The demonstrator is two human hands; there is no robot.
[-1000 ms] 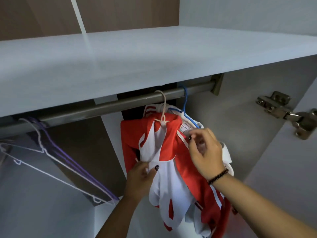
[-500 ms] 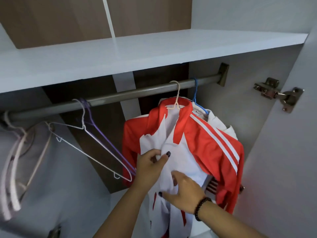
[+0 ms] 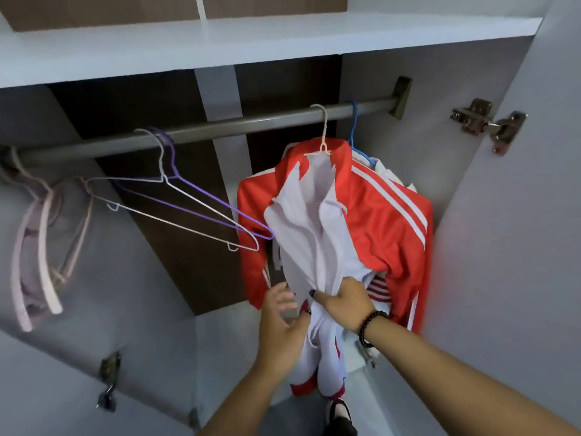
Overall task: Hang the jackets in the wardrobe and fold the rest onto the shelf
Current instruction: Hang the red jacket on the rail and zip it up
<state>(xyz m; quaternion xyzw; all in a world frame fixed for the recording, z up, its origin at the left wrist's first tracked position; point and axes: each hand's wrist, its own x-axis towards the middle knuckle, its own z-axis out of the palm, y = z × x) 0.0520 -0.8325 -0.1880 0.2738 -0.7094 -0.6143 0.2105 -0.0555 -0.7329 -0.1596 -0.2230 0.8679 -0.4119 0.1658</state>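
the red-and-white track jacket (image 3: 386, 221) hangs on a cream hanger (image 3: 323, 130) from the rail (image 3: 220, 130), right of centre. right hand (image 3: 344, 305) bunches its white front panels in curled fingers; left hand (image 3: 281, 313) touches beside, fingers loosely spread. light, limp, slippery fabric: best held at shoulders or hem.

The grey metal hanging rail (image 3: 251, 127) runs just under the white wardrobe shelf (image 3: 220, 48), with only a thin gap between them. Its right end is taken up by the red-and-white track jacket on a cream hanger (image 3: 361, 215), with a blue hanger (image 3: 356, 133) tight behind it. Two bare wire hangers, white and purple (image 3: 188, 196), slant across the middle, their tips reaching the jacket's sleeve. Between their hooks and the cream hook the rail is bare. Pale pink hangers (image 3: 37, 247) crowd the left end.
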